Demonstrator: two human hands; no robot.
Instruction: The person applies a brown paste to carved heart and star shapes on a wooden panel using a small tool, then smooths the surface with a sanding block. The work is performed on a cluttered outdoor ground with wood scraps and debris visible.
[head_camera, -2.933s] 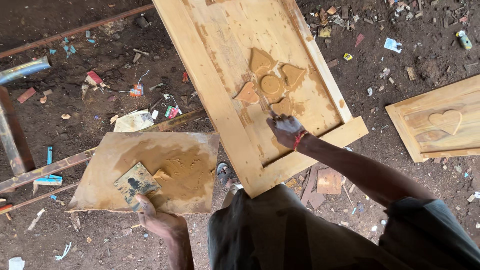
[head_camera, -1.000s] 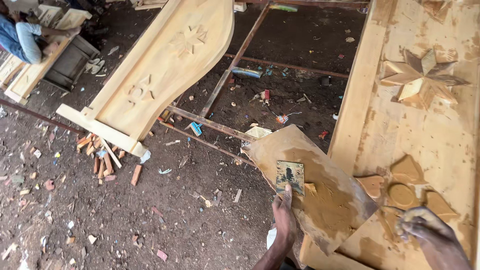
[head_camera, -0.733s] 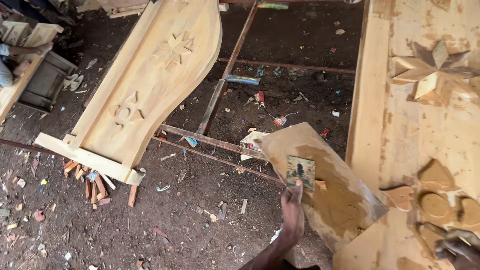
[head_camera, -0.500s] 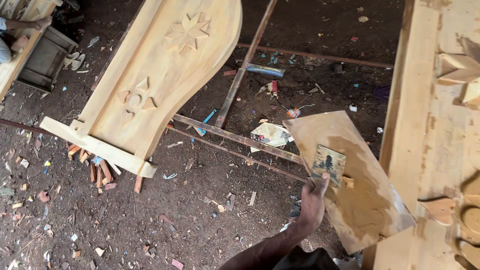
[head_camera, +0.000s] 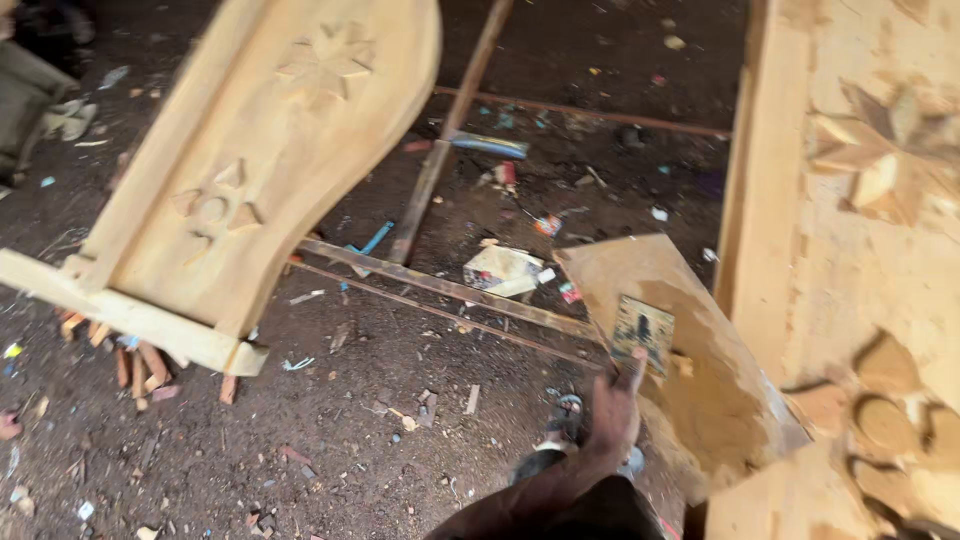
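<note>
Since half a second ago the view has swung left, and the right hand has gone out of frame. Left hand holds the board's near-left edge, thumb closed on top, tip just below the scraper. Board's long axis runs far-left to near-right, its right end against the carved door. Underside fingers are hidden.
</note>
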